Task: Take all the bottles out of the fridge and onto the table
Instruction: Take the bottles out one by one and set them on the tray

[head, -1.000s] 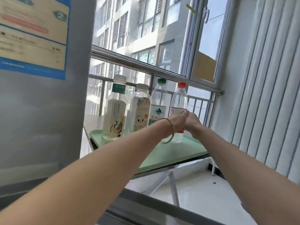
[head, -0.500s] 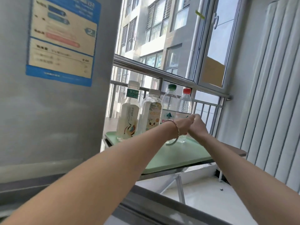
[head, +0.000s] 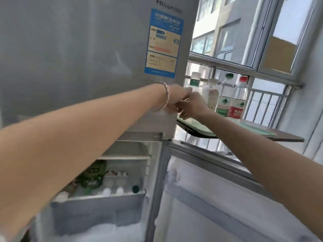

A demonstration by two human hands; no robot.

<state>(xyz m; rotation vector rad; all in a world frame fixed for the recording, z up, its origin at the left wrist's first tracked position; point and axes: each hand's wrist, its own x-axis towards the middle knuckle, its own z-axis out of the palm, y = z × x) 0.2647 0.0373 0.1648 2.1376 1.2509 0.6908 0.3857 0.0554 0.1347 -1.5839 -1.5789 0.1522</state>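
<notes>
- Bottles, four clear plastic ones, stand in a row at centre right of the frame on a pale green tray (head: 251, 128), which lies on a dark brown table (head: 286, 137): a white-capped bottle with a green neck band (head: 194, 81), a white-capped bottle with a cartoon label (head: 212, 95), a green-capped water bottle (head: 225, 96) and a red-capped water bottle (head: 239, 100).
- More bottles (head: 111, 187), blurred, lie in the lower fridge compartment at lower left, behind a translucent drawer front (head: 97, 212).
- Silver fridge (head: 78, 58), upper left, carries a blue and yellow energy label (head: 163, 43); its lower door (head: 218, 198) stands open at lower right.
- Left hand (head: 176, 100), with a thin metal bangle (head: 167, 95) on the wrist, is at frame centre, fingers curled; what they close on, if anything, cannot be told.
- Right hand (head: 194, 107) touches the left hand, fingers loosely bent and empty, in front of the white-capped bottles.
- Metal window railing (head: 244, 70) runs behind the table.
</notes>
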